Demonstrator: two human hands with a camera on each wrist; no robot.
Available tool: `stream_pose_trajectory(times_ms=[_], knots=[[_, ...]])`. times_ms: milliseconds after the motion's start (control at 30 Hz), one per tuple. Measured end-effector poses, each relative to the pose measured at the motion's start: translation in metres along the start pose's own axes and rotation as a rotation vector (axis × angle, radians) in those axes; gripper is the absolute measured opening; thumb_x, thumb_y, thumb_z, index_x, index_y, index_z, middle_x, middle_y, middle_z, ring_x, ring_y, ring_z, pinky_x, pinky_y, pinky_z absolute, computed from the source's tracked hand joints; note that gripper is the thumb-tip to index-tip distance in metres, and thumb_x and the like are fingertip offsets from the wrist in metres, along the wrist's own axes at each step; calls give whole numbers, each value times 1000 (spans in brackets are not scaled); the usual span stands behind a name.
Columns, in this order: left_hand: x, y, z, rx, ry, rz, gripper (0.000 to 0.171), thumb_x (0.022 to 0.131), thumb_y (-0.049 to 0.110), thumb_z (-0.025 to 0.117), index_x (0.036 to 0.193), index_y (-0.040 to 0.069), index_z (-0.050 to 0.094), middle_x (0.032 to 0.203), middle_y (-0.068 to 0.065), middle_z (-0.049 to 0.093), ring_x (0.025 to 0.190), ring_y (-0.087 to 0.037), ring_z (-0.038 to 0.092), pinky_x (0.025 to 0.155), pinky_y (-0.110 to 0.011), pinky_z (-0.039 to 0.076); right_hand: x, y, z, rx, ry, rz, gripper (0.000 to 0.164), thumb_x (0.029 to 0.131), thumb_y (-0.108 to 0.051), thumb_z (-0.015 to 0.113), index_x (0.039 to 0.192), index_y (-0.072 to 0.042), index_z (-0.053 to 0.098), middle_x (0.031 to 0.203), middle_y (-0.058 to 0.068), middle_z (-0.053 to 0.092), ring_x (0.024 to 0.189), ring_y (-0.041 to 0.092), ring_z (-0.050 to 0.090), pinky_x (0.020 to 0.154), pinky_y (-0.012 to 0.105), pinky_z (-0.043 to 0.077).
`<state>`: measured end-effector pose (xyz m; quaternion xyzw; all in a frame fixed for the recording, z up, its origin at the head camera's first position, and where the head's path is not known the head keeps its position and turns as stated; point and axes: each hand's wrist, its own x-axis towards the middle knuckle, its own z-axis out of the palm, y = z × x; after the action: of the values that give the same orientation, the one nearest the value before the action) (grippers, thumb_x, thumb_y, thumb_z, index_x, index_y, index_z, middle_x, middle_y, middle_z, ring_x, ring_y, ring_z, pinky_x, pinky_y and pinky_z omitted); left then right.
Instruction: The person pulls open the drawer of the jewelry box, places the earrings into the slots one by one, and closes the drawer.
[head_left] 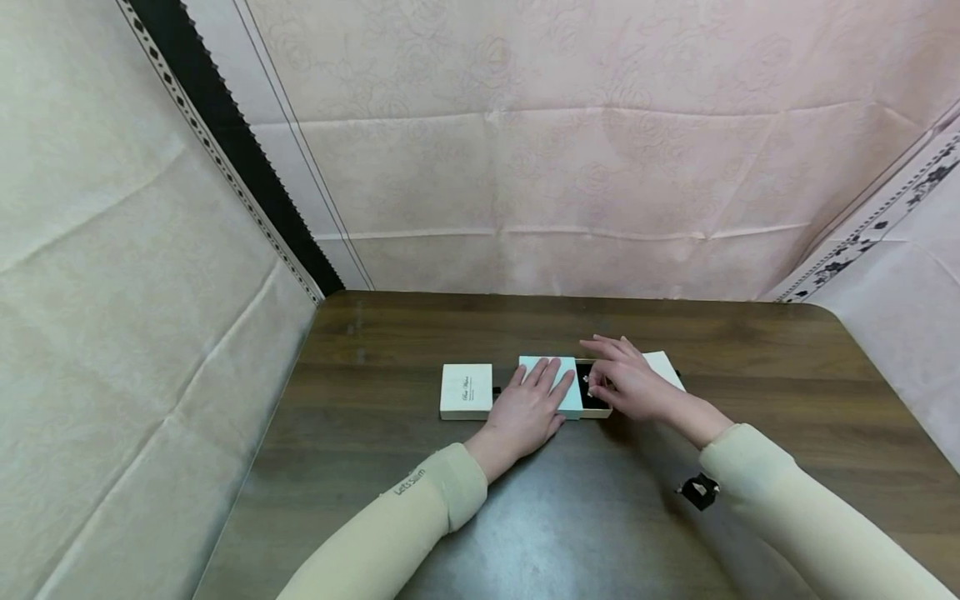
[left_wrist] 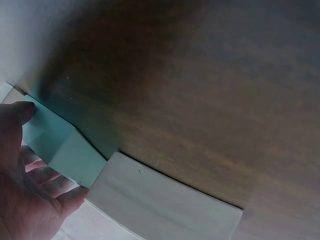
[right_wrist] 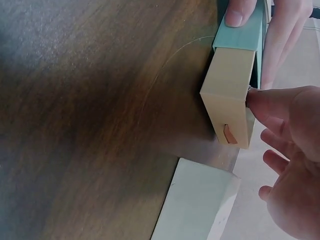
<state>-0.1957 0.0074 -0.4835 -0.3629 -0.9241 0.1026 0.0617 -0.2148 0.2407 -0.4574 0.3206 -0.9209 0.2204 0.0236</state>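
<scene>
A brown, wood-grained surface (head_left: 570, 525) with rounded far corners carries a pale turquoise rectangular box (head_left: 572, 403) with a cream drawer (head_left: 597, 412) partly out, a white lettered box (head_left: 467, 392) to its left and a plain white box (head_left: 665, 367) to its right.

We count two hands (head_left: 522, 412) (head_left: 633, 387), two cream sleeves (head_left: 382, 533) (head_left: 825, 521), one wooden table (head_left: 540, 517), two white boxes (head_left: 467, 392) (head_left: 664, 367), one blue box (right_wrist: 240, 37) and one drawer (right_wrist: 227, 72).

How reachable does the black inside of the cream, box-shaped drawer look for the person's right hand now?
Probably yes: the drawer sits partly out of the turquoise rectangular sleeve, and the right hand is at the drawer's uncovered top.
</scene>
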Motion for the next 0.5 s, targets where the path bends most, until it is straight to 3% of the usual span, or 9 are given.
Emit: stream_pose_trajectory(times_ms=[500], knots=[[-1,2,-1,-1,-12,0,70,111,53,52,170,21,32,173,-8,35,159,-22,35,124,-43,38,4,0,2,-29,-65,57,27,95,-1,77,78,-18,65,153,29,53,150,54,37,119,80,19]])
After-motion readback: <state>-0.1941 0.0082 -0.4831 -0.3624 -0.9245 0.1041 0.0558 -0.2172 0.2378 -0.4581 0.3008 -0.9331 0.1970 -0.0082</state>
